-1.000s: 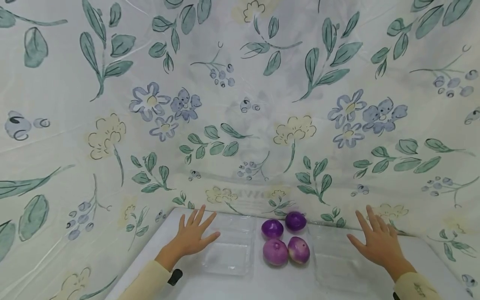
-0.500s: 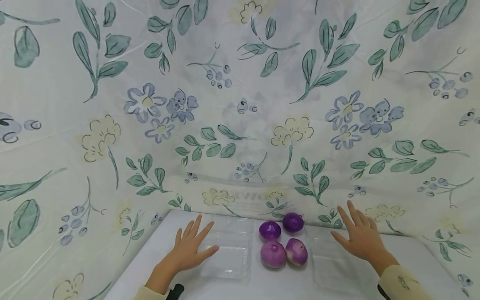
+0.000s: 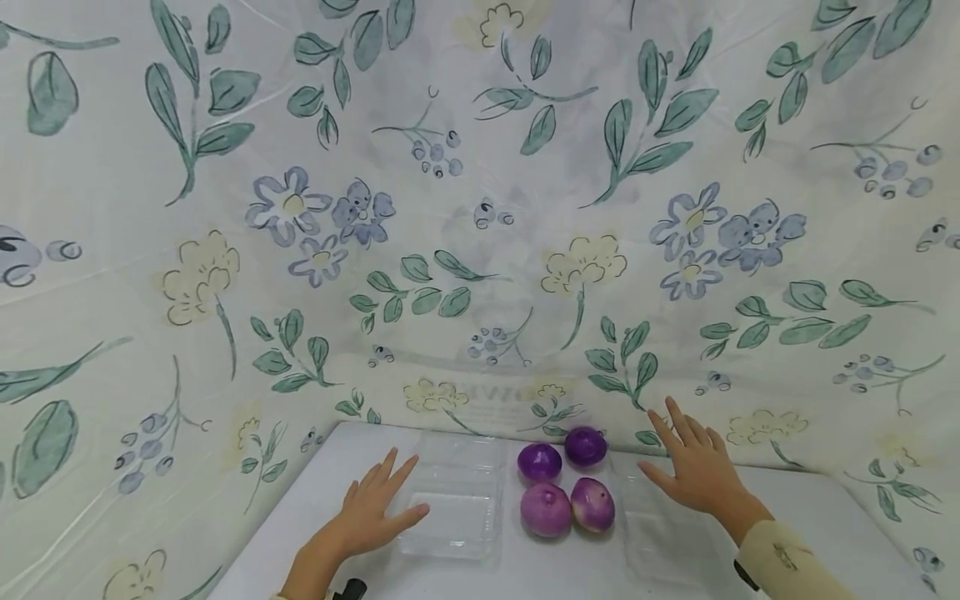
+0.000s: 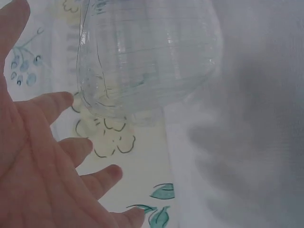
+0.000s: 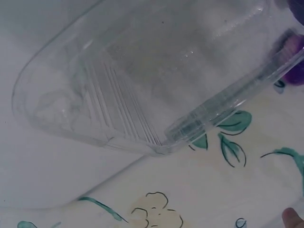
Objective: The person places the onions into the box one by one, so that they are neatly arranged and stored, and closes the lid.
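Note:
My left hand [image 3: 367, 515] hovers with spread fingers at the left side of a clear plastic tray [image 3: 450, 550], holding nothing. In the left wrist view its fingers [image 4: 97, 183] point toward the clear tray's rounded end. My right hand [image 3: 693, 471] is held over the far part of a second clear tray [image 3: 637, 554], its fingers spread and nothing in them. Between the trays lie two dark purple, glossy onion-like bulbs [image 3: 539, 462] at the back and two lighter pink-purple ones [image 3: 546, 510] in front. The right wrist view shows only a fingertip [image 5: 290, 219] of that hand.
Both trays and the bulbs rest on a white tabletop [image 3: 555, 575]. A flower-printed cloth [image 3: 517, 275] hangs like a wall behind the table and along its sides. A black band [image 3: 351, 590] sits at my left wrist.
My right hand has moved left toward the bulbs, over the right tray. My left hand has come slightly nearer to me and left. The bulbs and trays stay in place.

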Demonstrator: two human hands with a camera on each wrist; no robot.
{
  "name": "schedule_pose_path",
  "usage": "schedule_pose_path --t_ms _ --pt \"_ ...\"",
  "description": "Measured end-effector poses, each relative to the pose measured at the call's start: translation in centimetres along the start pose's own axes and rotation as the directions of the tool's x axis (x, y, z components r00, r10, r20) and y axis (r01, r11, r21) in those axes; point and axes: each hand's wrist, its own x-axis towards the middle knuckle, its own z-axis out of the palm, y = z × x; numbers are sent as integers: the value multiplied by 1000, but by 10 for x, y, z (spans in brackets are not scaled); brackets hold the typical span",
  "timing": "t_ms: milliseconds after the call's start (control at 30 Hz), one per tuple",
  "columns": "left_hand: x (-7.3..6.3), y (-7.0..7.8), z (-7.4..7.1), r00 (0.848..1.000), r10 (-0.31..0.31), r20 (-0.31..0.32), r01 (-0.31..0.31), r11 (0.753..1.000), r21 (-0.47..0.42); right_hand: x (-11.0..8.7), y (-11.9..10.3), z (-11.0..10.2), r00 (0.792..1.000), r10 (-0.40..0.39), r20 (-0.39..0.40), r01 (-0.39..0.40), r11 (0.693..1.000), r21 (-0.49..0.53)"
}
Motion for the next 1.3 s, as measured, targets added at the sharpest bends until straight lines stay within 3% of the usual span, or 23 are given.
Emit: schedule_pose_path --t_ms 133,367,633,867,1067,1300 --pt "-2 -2 4 999 -1 34 2 999 -34 2 -5 -1 1000 -12 2 12 1000 11" --pt "-1 -1 6 1000 5 24 -4 999 -35 9 -16 1 999 -38 -15 38 999 28" --pt "-5 -3 11 999 -31 36 32 999 -25 10 -32 8 998 -52 -26 53 998 41" --pt "-2 1 4 1000 21 5 -21 1000 -21 17 -44 7 995 -85 -43 86 995 43" --pt "-1 0 12 997 -7 81 12 998 -65 24 -54 10 995 -97 -27 99 993 63" --pt "-1 -2 21 994 0 111 8 998 -70 25 -63 17 995 -96 28 93 991 94"
